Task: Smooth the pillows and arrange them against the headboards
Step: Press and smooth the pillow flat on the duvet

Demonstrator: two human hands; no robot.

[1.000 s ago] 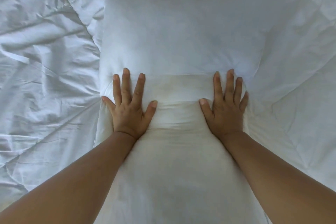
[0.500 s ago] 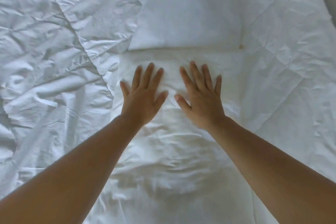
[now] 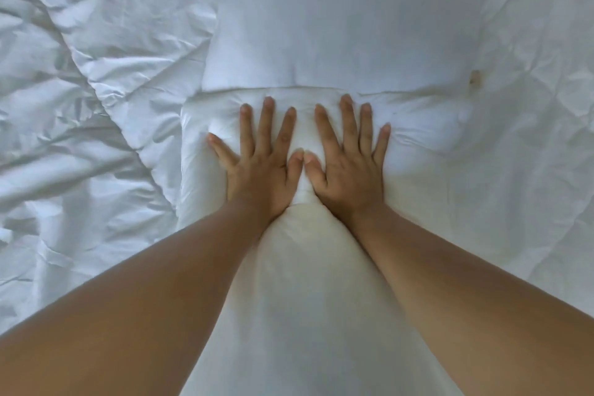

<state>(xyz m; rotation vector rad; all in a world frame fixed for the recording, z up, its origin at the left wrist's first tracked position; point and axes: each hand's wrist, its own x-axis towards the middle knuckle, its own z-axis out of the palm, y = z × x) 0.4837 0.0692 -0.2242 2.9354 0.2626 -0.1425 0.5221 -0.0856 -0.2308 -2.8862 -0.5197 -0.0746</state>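
Observation:
A white pillow (image 3: pixel 427 190) lies lengthwise under me on the bed, its far end dented. My left hand (image 3: pixel 262 167) and my right hand (image 3: pixel 348 167) press flat on that far end, side by side, fingers spread and straight, thumbs touching at the middle. Beyond them a second white pillow (image 3: pixel 340 16) lies flat, its near edge meeting the first pillow just past my fingertips. No headboard shows in the head view.
A crumpled white quilted duvet (image 3: pixel 83 100) covers the bed to the left and continues on the right (image 3: pixel 540 106). A small brownish mark (image 3: pixel 475 77) sits at the right end of the seam between the pillows.
Both hands have slid from the pillow's outer sides up and inward to its far end, now meeting at the thumbs. The view has shifted with my head.

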